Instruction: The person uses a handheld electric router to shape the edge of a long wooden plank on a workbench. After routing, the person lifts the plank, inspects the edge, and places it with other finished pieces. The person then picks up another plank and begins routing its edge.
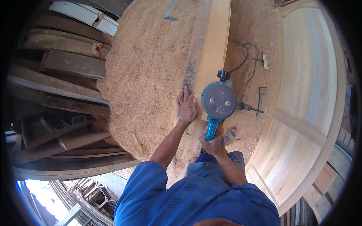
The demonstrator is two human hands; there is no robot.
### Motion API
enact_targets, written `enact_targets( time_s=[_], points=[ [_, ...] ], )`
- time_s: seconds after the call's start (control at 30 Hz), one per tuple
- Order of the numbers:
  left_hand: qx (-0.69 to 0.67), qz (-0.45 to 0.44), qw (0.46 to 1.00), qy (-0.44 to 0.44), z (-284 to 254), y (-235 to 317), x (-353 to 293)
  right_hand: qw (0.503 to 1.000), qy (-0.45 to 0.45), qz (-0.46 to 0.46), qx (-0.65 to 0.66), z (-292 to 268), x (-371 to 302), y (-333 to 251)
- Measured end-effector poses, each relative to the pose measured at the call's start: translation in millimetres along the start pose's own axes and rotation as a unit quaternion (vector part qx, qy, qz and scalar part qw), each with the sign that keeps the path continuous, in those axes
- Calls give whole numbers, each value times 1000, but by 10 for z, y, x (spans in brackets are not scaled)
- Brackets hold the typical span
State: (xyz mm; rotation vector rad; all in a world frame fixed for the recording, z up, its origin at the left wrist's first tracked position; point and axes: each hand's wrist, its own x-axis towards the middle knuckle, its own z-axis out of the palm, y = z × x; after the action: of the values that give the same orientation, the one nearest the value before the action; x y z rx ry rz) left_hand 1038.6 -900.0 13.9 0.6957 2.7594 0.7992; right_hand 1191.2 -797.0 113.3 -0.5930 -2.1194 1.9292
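A blue handheld power tool (pixel 214 128) with a round grey cover and a black knob sits over the pale wooden plank (pixel 212 56). My right hand (pixel 213 144) is wrapped round its blue handle. What the tool's underside touches is hidden beneath it. To the left, my left hand (pixel 187 105) lies with fingers spread on the dark-stained surface (pixel 194 62) along the plank's left edge. A thin dark rod (pixel 257 110) sticks out from the tool's right side.
Panelled wooden doors (pixel 301 75) stand along the right. Stacked timber (pixel 75 64) fills the left. Sawdust and shavings (pixel 147 75) cover the floor. A black cable (pixel 247 52) loops near a pale socket block (pixel 264 62). Metal tools lie at the top (pixel 169 13) and right (pixel 260 100).
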Motion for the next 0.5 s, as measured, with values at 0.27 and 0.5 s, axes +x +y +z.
enact_targets(
  time_s=[0.27, 0.5],
  points=[
    [7, 9, 1000, 15, 21, -15, -31, 999, 4, -1, 34, 93, 286, 169],
    [2, 94, 995, -45, -200, -52, -91, 998, 38, 20, 44, -3, 814, 213]
  ],
)
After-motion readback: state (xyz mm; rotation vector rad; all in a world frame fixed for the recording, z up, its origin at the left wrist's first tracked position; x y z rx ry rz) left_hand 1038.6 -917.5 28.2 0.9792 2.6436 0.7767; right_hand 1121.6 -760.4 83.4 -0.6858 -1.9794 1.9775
